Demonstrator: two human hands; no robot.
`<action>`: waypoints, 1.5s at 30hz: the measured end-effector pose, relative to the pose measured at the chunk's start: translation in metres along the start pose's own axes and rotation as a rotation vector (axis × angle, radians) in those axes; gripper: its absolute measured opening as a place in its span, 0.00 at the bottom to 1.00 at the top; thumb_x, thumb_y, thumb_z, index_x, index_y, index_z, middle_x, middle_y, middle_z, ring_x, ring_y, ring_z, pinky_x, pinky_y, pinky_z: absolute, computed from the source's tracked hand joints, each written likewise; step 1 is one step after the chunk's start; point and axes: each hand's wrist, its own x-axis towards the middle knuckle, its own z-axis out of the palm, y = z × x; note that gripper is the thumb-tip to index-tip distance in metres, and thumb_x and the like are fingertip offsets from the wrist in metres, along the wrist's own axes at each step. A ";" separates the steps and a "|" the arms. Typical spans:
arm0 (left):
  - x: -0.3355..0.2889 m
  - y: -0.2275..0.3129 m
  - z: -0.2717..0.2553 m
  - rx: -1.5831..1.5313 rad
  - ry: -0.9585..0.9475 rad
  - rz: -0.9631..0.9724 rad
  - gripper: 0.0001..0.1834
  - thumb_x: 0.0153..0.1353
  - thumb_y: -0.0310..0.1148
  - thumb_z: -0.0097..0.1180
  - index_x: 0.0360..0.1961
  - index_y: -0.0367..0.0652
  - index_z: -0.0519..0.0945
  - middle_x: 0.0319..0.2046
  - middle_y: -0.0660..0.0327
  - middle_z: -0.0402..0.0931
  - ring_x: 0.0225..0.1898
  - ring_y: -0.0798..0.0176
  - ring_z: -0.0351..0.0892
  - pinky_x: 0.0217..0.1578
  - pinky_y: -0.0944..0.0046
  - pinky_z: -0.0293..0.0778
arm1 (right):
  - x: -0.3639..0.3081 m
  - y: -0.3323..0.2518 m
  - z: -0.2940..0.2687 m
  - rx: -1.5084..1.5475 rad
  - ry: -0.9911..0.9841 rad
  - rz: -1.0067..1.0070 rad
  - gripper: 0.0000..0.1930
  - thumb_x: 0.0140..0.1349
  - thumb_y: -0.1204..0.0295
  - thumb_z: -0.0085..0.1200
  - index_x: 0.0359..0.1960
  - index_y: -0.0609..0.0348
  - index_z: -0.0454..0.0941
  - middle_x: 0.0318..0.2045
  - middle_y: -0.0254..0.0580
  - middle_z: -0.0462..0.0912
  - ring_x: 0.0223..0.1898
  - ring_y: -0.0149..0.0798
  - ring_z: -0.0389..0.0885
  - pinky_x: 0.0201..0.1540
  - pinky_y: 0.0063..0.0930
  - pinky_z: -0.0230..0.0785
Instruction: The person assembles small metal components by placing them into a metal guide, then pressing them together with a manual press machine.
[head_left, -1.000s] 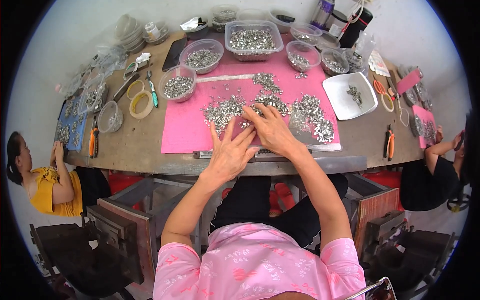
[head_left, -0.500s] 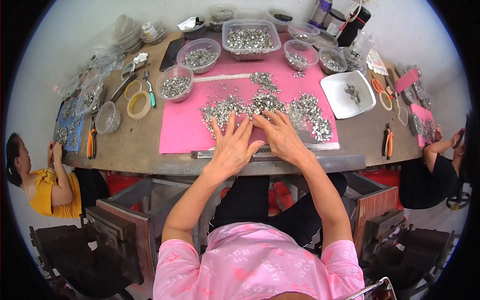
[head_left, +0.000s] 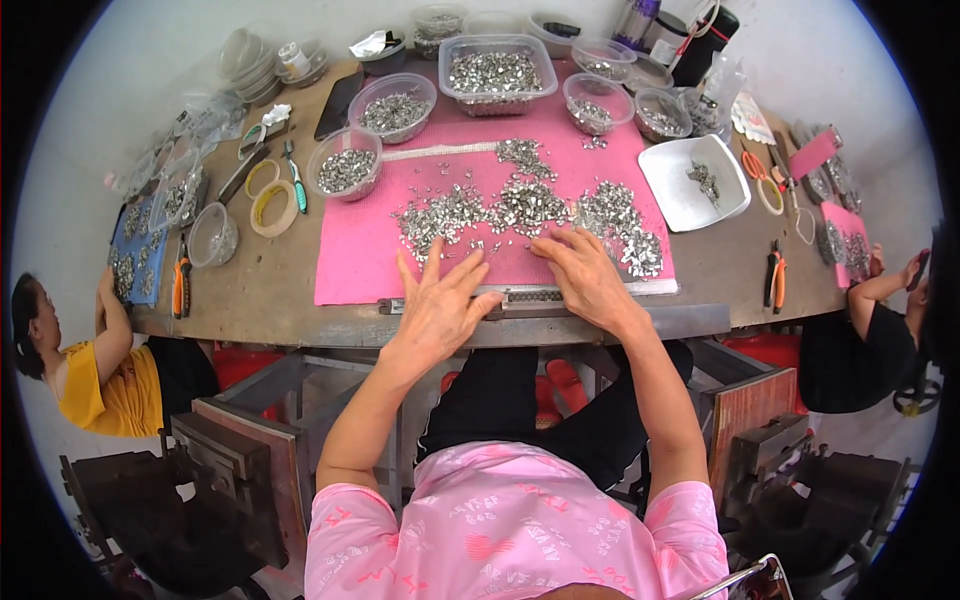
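Small shiny metal pieces lie in loose heaps on a pink mat (head_left: 350,235): a left heap (head_left: 445,212), a middle heap (head_left: 528,203) and a right heap (head_left: 622,225). My left hand (head_left: 437,305) hovers over the mat's near edge below the left heap, fingers spread, holding nothing I can see. My right hand (head_left: 585,278) reaches to the near side of the middle and right heaps, its bent fingers apart and the fingertips by a few stray pieces. Between my hands, a dark metal bar with a toothed-looking strip (head_left: 530,300) runs along the table edge, partly covered by them.
Clear tubs of metal pieces (head_left: 498,75) stand along the back. A white tray (head_left: 665,185) with a small cluster sits right. Tape rolls (head_left: 273,208) and pliers (head_left: 181,280) lie left; more pliers (head_left: 775,275) lie right. People sit at both sides.
My hands have moved apart, the left one leftward and nearer, the right one slightly right. Mat and a few loose pieces now show between them. The person at left has lowered an arm toward the table.
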 end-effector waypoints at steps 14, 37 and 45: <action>0.049 -0.019 0.027 0.011 0.424 0.055 0.08 0.58 0.33 0.68 0.40 0.51 0.87 0.32 0.64 0.75 0.43 0.58 0.73 0.60 0.45 0.57 | 0.042 -0.005 0.049 -0.106 0.201 0.029 0.05 0.58 0.73 0.63 0.34 0.59 0.80 0.35 0.43 0.77 0.42 0.47 0.74 0.47 0.41 0.64; 0.058 -0.014 0.028 0.052 0.450 0.050 0.05 0.57 0.32 0.68 0.35 0.49 0.86 0.32 0.65 0.77 0.42 0.58 0.74 0.61 0.40 0.56 | 0.038 -0.005 0.049 -0.066 0.189 0.123 0.04 0.59 0.75 0.60 0.36 0.57 0.83 0.35 0.43 0.78 0.42 0.46 0.77 0.47 0.41 0.64; 0.062 -0.010 0.029 0.140 0.412 0.131 0.06 0.55 0.31 0.68 0.34 0.45 0.85 0.32 0.63 0.77 0.43 0.56 0.75 0.62 0.37 0.56 | 0.037 0.003 0.039 0.155 0.174 0.150 0.03 0.59 0.76 0.61 0.35 0.58 0.84 0.32 0.42 0.78 0.40 0.47 0.78 0.47 0.42 0.66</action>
